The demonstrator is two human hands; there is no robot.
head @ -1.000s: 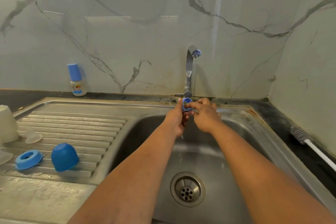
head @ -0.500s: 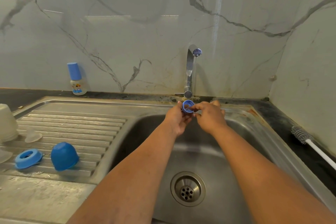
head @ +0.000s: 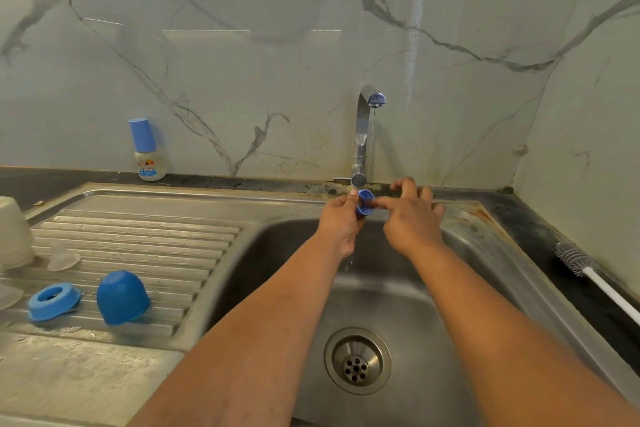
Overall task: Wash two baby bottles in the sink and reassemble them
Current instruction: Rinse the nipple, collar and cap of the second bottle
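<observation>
Just below the tap (head: 367,135), left hand (head: 341,218) pinches the blue screw ring (head: 364,203) by its rim; right hand (head: 412,218) pokes a finger inside. Light, stiff, probably slippery wet, so hold the outer edge.

Two bare forearms reach up from the bottom edge of the frame and converge just right of centre, wrists nearly level. The left hand (head: 341,222) is curled, thumb raised at the top, pinching a small blue ring (head: 364,203) between thumb and fingers. The right hand (head: 412,218), knuckles toward the camera, points its index finger left to touch the ring, while its other fingers spread loosely behind.
</observation>
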